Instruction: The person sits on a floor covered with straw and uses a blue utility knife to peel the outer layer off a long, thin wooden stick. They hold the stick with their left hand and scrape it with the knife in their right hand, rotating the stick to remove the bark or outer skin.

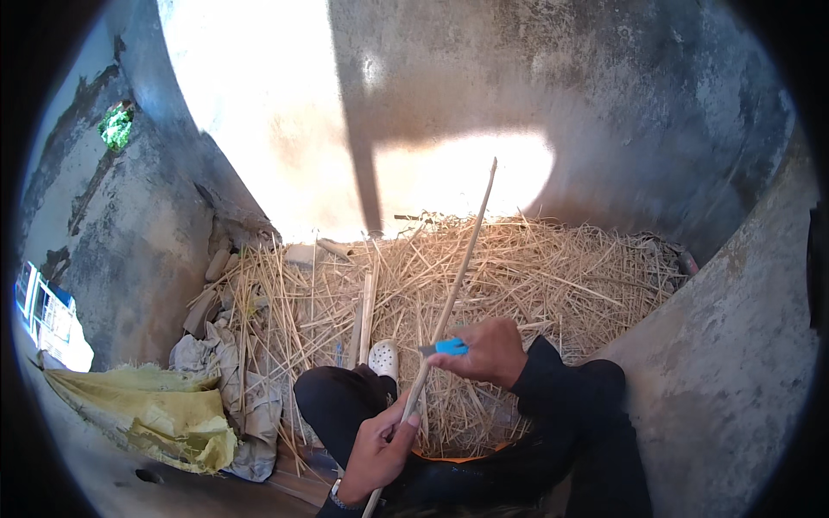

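Your left hand (380,445) is clasping a long, thin, slightly crooked wooden stick (464,268), its fingers curling around the lower part. Your right hand (490,350) is clamping its fingers on a blue knife (451,346), which is touching the stick. The stick is slanting over dry, tangled straw (561,281).

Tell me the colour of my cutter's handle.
The cutter's handle is bright blue, shown in the head view.

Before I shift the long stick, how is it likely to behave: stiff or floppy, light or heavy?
The stick is probably fairly stiff: its far length reaches beyond both hands with only slight bends. It looks slender, so likely light. With the left hand gripping near its lower end, the far tip may swing widely.
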Tool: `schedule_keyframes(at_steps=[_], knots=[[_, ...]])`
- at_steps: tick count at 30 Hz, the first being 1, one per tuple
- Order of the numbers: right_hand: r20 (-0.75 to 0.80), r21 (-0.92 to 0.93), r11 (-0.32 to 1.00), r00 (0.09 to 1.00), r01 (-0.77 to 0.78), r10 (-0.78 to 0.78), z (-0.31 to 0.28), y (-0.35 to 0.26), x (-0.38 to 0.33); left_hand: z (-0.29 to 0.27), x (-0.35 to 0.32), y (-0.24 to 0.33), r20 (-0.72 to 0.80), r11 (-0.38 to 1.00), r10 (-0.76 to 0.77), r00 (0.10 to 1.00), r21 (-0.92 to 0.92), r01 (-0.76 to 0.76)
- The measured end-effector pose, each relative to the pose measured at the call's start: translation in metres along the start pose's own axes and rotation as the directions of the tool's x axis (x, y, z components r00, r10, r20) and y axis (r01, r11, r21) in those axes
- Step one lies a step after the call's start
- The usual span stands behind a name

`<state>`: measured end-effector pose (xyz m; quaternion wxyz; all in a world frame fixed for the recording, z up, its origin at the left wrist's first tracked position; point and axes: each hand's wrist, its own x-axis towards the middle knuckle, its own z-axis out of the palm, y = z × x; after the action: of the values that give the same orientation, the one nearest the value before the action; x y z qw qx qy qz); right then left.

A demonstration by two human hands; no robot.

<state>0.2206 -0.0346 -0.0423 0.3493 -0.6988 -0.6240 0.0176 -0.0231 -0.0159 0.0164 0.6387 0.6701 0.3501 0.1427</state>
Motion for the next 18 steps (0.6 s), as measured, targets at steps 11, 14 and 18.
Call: schedule_keyframes(at_steps=[11,14,18], knots=[[-0.153,-0.166,0.952,0.961,-0.256,0.232,-0.005,0.079,0.038,0.007,-0.010,-0.008,0.010,1.000,0.026,1.000,0.005,-0.026],[-0.124,-0.140,0.913,0.922,-0.383,0.368,-0.017,0.103,0.040,0.010,-0.013,-0.012,0.037,0.998,0.014,0.999,-0.059,-0.012],[-0.088,-0.056,0.998,0.996,-0.031,0.026,0.009,0.027,0.006,0.000,-0.010,-0.015,0.004,0.994,-0.003,1.000,-0.110,0.003]])
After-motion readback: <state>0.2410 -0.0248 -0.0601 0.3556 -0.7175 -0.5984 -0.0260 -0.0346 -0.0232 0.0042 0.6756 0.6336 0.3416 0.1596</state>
